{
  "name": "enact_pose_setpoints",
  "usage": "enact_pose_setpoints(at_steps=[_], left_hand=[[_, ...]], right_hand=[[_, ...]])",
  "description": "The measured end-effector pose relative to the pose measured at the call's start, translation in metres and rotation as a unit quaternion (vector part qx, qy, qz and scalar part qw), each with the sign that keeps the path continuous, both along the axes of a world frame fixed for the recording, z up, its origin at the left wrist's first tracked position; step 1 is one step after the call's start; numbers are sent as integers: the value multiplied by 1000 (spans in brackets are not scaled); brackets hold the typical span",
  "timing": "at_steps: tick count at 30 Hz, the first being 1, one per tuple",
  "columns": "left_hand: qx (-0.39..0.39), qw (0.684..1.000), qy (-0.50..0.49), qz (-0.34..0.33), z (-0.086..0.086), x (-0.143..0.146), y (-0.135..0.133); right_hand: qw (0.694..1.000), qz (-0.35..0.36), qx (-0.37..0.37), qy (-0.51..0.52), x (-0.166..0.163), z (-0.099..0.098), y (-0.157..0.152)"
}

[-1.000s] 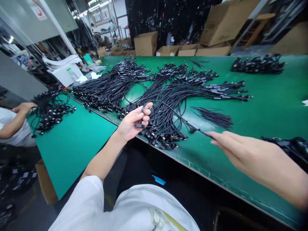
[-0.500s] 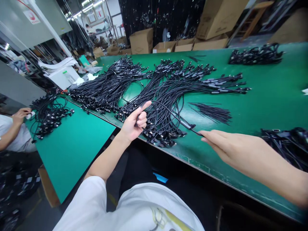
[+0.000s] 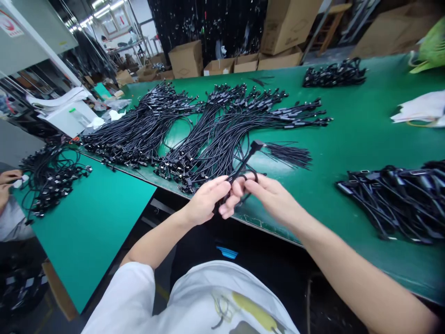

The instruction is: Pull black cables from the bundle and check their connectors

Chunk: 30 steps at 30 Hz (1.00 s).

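Note:
Both my hands meet over the front edge of the green table, holding one black cable folded into loops. My left hand is closed, pinching the gathered strands between thumb and fingers. From the right, my right hand grips a loop of the same cable with thumb and forefinger. A dark plug end sticks up beyond the fingers. Right behind lie long black cables in a spread pile, and a bundle of thin black ties rests to their right.
Looped black cables are heaped at the right, and another stack lies at the back. A white cloth or paper is at far right. On the left, a co-worker's hands work beside a cable pile. Cardboard boxes stand behind the table.
My right hand has come in from the right to meet my left. The cable, stretched between them before, is now folded into loops. The view has shifted to the right.

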State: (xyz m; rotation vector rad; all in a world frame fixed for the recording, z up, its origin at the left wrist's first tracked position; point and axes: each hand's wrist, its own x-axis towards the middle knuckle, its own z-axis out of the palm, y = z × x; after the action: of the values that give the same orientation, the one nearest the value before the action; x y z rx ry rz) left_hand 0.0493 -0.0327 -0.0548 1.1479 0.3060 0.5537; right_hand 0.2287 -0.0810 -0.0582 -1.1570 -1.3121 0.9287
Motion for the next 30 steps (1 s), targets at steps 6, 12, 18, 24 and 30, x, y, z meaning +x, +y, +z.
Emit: enact_pose_setpoints(at_steps=[6,12,18,24,30], left_hand=[[-80,988,-30,127,-24,15,-6],[-73,993,-44,81,-24,12,-6],[63,997,4,52,-38,15,-10],[220,960,174,-2,-20,14,-11],[242,961,130,-40,-15,16,-9]], right_hand=[[959,8,-68,276,-23,-3,2],[931,-39,-72,355,-22,5,3],[948,-95,23,302,-32,8,-4],[964,-130,68,224,-40,4,-5],[964,-153,164,144,-35,16,-8]])
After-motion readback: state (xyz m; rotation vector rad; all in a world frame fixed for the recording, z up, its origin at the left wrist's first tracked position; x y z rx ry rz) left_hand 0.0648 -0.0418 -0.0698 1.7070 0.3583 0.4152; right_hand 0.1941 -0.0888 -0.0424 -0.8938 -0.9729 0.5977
